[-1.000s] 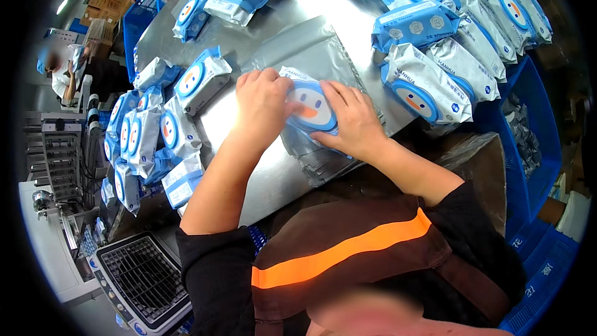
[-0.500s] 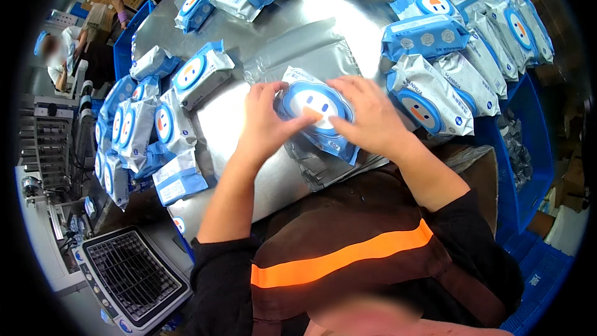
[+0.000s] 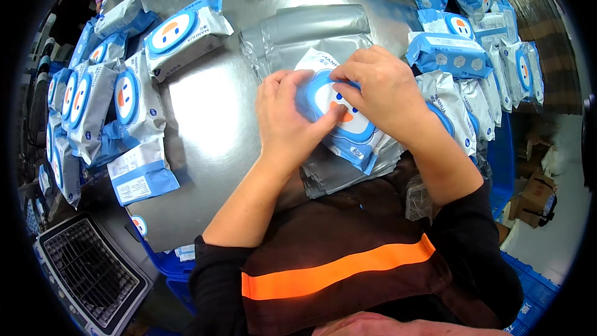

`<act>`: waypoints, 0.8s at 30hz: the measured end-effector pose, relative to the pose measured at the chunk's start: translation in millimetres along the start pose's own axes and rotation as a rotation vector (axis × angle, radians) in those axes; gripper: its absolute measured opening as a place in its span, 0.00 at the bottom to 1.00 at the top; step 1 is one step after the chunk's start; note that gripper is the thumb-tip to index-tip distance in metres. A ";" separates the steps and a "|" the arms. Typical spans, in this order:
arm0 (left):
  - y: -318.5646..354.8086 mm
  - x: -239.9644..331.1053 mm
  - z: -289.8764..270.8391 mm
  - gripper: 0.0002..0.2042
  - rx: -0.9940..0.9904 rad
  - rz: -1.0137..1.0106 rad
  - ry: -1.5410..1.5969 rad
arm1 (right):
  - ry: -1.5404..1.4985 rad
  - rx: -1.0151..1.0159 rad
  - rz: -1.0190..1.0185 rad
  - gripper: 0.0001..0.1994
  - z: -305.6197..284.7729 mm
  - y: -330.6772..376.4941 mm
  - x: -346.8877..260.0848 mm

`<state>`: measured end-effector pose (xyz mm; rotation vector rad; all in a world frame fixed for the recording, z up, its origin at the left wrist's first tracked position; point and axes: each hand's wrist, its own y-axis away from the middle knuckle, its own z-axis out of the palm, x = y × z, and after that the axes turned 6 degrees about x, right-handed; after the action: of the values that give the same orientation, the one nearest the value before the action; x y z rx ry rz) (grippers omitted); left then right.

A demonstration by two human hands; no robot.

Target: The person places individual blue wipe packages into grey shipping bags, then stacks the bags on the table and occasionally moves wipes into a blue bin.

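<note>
A white and blue soft wipes pack (image 3: pixel 348 143) with a round cartoon-face label lies in front of me on a stack of flat grey plastic bags (image 3: pixel 323 25). My left hand (image 3: pixel 289 112) grips its left side, fingers round the edge and thumb across the top near the orange beak. Over the label's upper right part is my right hand (image 3: pixel 382 90), its thumb and bent fingers drawn close together. Their tips touch the face label; anything pinched between them is hidden. Part of the pack's right side is covered by that hand.
More wipes packs stand and lie on the left of the metal table (image 3: pixel 211 118), a single pack (image 3: pixel 186 34) nearest the bags. A heaped group of packs (image 3: pixel 451 56) fills the right. Blue crates (image 3: pixel 500 168) stand below, and a grey machine with a dark grille (image 3: pixel 93 267) stands lower left.
My right hand has shifted from the pack's right side onto the label, its fingers drawing together. My left hand keeps its hold. The view has moved closer, and the surrounding packs appear shifted.
</note>
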<state>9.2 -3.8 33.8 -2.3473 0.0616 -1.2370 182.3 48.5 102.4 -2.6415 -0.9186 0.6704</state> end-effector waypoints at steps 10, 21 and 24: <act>-1.1 -2.7 -3.1 0.30 0.000 0.019 0.015 | 0.174 -0.180 0.007 0.05 -6.8 -22.3 -12.1; -1.0 -2.8 -2.3 0.29 0.014 0.025 0.023 | 0.185 -0.229 0.048 0.05 -6.8 -29.6 -13.3; -0.3 -3.4 -2.2 0.29 0.023 0.024 0.032 | 0.182 -0.249 0.047 0.05 -8.0 -31.0 -14.6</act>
<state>5.5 -3.5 32.3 -2.3007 0.0854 -1.2580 160.3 62.1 126.2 -2.8900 -0.9435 0.3353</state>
